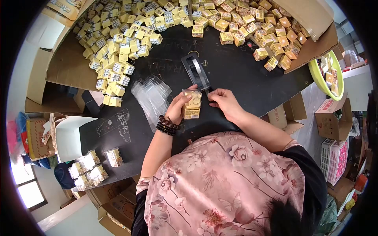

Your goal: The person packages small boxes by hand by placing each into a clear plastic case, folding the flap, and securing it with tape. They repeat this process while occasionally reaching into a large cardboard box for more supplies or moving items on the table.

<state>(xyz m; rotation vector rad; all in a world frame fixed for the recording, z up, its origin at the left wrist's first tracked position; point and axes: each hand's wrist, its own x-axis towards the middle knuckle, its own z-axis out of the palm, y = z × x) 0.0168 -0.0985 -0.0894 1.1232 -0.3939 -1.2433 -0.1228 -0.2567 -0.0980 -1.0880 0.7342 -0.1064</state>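
My left hand [178,108], with a dark bead bracelet at the wrist, holds a small yellow box [192,105] wrapped in a clear plastic sleeve upright over the black table [244,78]. My right hand [223,101] sits just right of the box, fingers pinched on a strip of clear tape that runs from the black tape dispenser [195,67] standing right behind the hands.
A stack of clear plastic sleeves [151,94] lies left of the hands. Heaps of small yellow boxes [118,51] and orange-yellow boxes [267,29] cover the table's far side. Several packed boxes [88,171] sit at the near left. A green basin [327,74] and cardboard cartons [330,118] stand on the right.
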